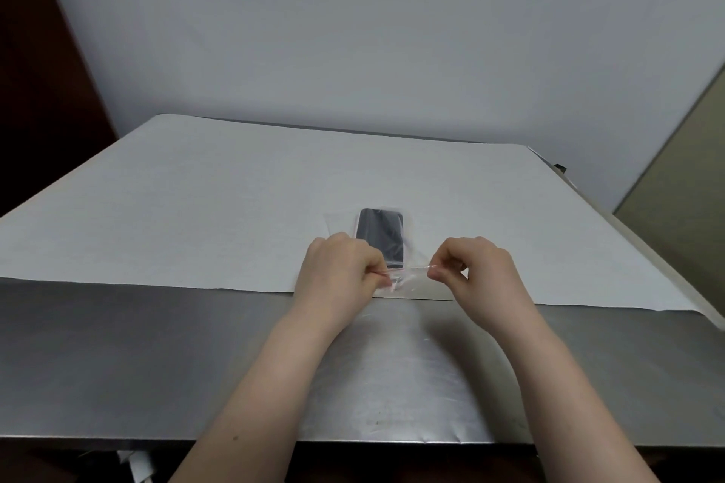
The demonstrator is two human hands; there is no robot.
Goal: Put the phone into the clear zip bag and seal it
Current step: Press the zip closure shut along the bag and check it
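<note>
A dark phone (379,235) lies flat inside the clear zip bag (412,276) on the white paper sheet, its near end hidden behind my fingers. My left hand (339,271) pinches the bag's near edge at its left end. My right hand (476,269) pinches the same edge at its right end. The strip of plastic between my fingers is lifted slightly off the paper and shows a faint red line. Whether the zip is closed I cannot tell.
A white paper sheet (235,208) covers the far part of a metal table (157,357). A grey wall stands behind it. A dark brown panel (35,90) rises at the left and a beige panel (682,188) at the right.
</note>
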